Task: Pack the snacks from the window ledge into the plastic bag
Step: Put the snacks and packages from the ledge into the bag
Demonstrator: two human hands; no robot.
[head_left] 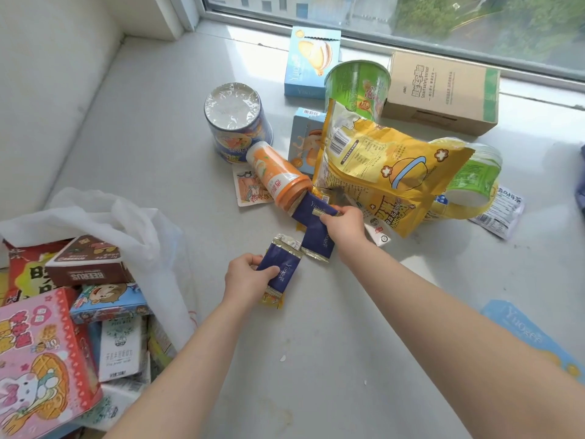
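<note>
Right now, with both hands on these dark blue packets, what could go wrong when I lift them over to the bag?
1. The orange canister lies on its side against the navy packet your right hand grips; pulling may set it rolling.
2. The yellow pouch leans over that pile and could slump.
3. The plastic bag looks slumped, so packets might miss its mouth.

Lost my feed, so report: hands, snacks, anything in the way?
Left hand grips a navy packet. Right hand grips a second navy packet. Plastic bag open at left, part filled. Orange canister touches the second packet.
</note>
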